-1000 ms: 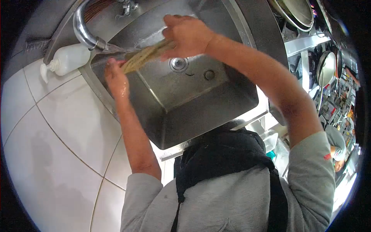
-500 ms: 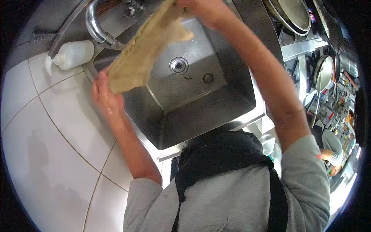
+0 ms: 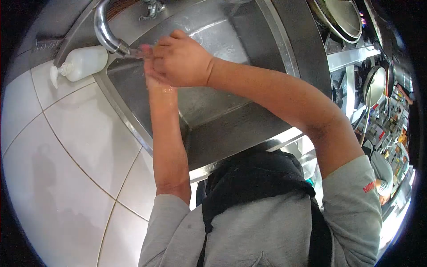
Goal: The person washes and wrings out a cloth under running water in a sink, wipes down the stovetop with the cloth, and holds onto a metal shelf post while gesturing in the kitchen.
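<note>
Both hands are pressed together under the tip of the chrome faucet (image 3: 106,31), over the left part of the steel sink (image 3: 213,107). My right hand (image 3: 184,60) is closed, its fingers curled over my left hand (image 3: 155,75). The fingers of my left hand are folded too, partly covered and blurred near the water. What lies between the palms is hidden, and the tan cloth does not show. Wet skin glistens at my left wrist.
A white pump bottle (image 3: 84,63) lies left of the sink, by the white tiles (image 3: 80,133). Pans (image 3: 376,84) stand on the right beside a metal shelf edge (image 3: 353,58). Another person (image 3: 380,171) is partly visible at far right.
The tan cloth, stretched between my hands half a second ago, is out of sight. My right hand has come down and left, my left hand up and right, and they now meet.
</note>
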### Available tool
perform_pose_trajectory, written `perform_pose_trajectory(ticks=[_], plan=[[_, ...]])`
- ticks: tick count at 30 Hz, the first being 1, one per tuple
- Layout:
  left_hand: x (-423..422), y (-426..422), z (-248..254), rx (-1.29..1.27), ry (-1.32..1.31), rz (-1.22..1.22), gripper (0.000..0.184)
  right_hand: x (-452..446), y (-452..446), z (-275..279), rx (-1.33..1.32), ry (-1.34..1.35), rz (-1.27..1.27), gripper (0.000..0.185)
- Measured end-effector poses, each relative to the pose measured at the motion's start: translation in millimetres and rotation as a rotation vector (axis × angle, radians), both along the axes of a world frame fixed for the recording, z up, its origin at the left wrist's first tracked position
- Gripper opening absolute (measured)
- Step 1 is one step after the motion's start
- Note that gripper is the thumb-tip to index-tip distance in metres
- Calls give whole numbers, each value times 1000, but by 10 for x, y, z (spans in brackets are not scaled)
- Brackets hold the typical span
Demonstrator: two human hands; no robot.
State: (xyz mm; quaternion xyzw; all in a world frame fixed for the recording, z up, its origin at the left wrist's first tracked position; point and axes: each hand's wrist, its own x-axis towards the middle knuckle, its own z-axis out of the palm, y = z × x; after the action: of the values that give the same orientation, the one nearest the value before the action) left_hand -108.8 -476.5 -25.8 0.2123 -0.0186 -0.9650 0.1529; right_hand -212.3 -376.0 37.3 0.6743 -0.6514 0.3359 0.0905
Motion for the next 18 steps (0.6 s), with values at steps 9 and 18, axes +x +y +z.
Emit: perform_pose_trajectory(ticks=[9, 18], plan=[[-145, 142, 460, -377, -431, -162, 58, -302, 44, -86, 745, -1699, -52, 63], [333, -341, 1081, -219, -334, 163, 40, -498, 551, -487, 1138, -653, -87, 56]])
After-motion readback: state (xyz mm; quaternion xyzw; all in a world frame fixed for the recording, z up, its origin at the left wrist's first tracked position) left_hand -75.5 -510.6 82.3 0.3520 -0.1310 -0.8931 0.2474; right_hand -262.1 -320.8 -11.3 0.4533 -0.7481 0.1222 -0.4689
